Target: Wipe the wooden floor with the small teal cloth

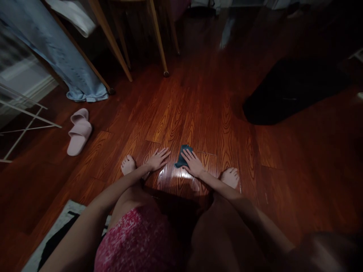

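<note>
A small dark teal cloth (181, 160) lies on the glossy red-brown wood floor (184, 124). My right hand (193, 162) rests palm down over the cloth's right side, fingers stretched out and slightly spread. Part of the cloth is hidden beneath that palm. To the left of the cloth, apart from it, my left hand (159, 159) is spread over the bare boards, holding nothing. My two bare feet stand outside the hands, the left foot (128, 165) and the right foot (230, 177).
Pink slippers (79, 138) lie at the left, near a white metal rack (25, 128). Blue jeans (65, 56) hang behind them, beside wooden chair legs (159, 41). A large black object (289, 90) sits at the right. A light rug (53, 230) lies lower left.
</note>
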Available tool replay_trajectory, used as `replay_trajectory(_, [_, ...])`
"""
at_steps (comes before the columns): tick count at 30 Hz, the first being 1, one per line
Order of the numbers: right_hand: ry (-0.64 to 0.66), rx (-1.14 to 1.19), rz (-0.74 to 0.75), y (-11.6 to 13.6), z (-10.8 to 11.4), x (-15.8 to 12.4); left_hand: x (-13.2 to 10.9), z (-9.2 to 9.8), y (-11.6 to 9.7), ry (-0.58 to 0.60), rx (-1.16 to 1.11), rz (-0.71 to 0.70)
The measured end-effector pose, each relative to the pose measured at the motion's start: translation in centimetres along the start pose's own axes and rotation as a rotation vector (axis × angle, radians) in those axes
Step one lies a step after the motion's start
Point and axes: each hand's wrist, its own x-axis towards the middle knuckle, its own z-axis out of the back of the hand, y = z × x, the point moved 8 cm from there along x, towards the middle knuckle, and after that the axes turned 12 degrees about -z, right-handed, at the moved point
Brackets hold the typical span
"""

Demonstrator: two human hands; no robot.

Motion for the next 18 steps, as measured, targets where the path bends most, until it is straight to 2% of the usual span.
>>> replay_trajectory(4, [-0.044,0.011,-0.196,-2.4,0.9,0.3,0.0,-0.3,0.3,-0.018,0.031,-0.025])
replay_trajectory(9, [-0.100,0.060,-0.303,-2.2,0.4,0.4,-0.2,-0.4,0.6,-0.032,0.055,-0.034])
replay_trajectory(13, [-0.147,0.131,-0.298,-2.4,-0.2,0.6,-0.1,-0.4,0.7,0.003,0.051,-0.030])
replay_trajectory(18, [-0.136,0.243,-0.172,-3.7,-0.7,0.4,-0.2,-0.4,0.8,-0.001,0.046,-0.040])
